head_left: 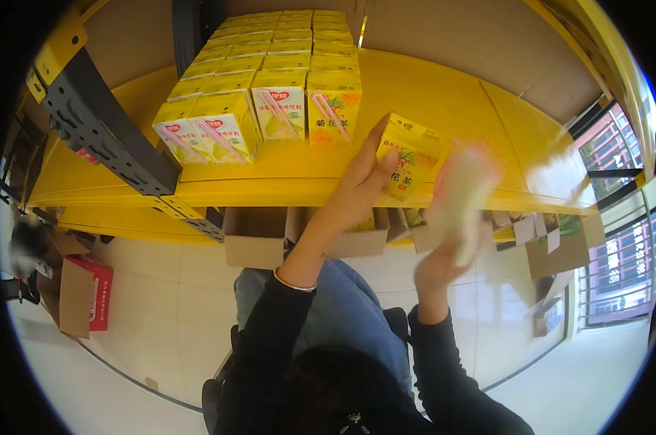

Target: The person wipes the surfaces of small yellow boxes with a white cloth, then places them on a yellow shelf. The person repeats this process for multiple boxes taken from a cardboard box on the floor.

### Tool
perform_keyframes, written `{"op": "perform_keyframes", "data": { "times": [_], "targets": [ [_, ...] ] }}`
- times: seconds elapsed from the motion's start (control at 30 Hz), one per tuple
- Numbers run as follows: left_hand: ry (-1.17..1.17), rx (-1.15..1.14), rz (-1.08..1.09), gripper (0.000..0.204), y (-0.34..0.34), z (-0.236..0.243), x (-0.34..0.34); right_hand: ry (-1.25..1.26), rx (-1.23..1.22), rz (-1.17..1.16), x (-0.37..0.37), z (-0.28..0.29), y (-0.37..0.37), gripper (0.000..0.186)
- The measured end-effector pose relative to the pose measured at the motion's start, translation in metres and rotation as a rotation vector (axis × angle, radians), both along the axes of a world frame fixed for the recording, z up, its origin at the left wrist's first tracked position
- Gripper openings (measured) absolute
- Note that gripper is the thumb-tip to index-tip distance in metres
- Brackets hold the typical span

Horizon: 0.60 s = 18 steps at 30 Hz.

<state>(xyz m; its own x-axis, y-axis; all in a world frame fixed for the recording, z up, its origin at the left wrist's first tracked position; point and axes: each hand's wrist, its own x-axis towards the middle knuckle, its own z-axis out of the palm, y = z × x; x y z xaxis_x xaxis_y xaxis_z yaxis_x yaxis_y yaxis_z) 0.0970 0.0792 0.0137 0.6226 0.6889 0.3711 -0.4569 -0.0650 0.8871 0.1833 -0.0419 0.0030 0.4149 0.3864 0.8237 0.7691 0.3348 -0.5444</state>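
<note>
My left hand [358,185] grips a yellow drink carton [415,154] with flowers printed on it, its thumb across the front. The carton is tilted, above the front edge of the yellow shelf [422,80]. In my right hand [437,274] is a pale, pink-edged cloth-like thing [460,196], smeared by motion and held upright just right of the carton. Whether the two touch I cannot tell. Left of my left hand, rows of drink cartons [281,109] stand on the shelf, several with pink-striped straws on their fronts. A yellow flower-printed carton [334,112] stands at the front right of the rows.
A dark metal upright [103,109] rises at the shelf's left. Under the shelf stand open cardboard boxes [254,246]. A red box [100,297] sits on the floor at left. Barred windows [621,254] are at right. My jean-covered legs [335,297] are below the shelf.
</note>
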Motion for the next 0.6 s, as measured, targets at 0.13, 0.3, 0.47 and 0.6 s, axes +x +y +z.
{"op": "perform_keyframes", "data": {
  "times": [0.13, 0.3, 0.47, 0.6],
  "targets": [
    [0.110, 0.168, 0.036, 0.047, 0.008, -0.015, -0.006, -0.435, -0.226, -0.025, -0.016, -0.010, 0.031, 0.040],
    [-0.006, 0.123, 0.059, 0.049, 0.011, -0.009, 0.002, -0.158, -0.281, 0.079, -0.008, -0.039, 0.008, 0.028],
    [0.163, 0.402, 0.282, 0.050, 0.013, -0.007, 0.002, 0.832, -0.068, 0.019, -0.001, -0.061, -0.035, 0.032],
    [0.018, 0.204, 0.283, 0.048, 0.003, -0.001, 0.004, 0.819, 0.230, 0.077, 0.006, -0.024, -0.013, 0.040]
  ]
}}
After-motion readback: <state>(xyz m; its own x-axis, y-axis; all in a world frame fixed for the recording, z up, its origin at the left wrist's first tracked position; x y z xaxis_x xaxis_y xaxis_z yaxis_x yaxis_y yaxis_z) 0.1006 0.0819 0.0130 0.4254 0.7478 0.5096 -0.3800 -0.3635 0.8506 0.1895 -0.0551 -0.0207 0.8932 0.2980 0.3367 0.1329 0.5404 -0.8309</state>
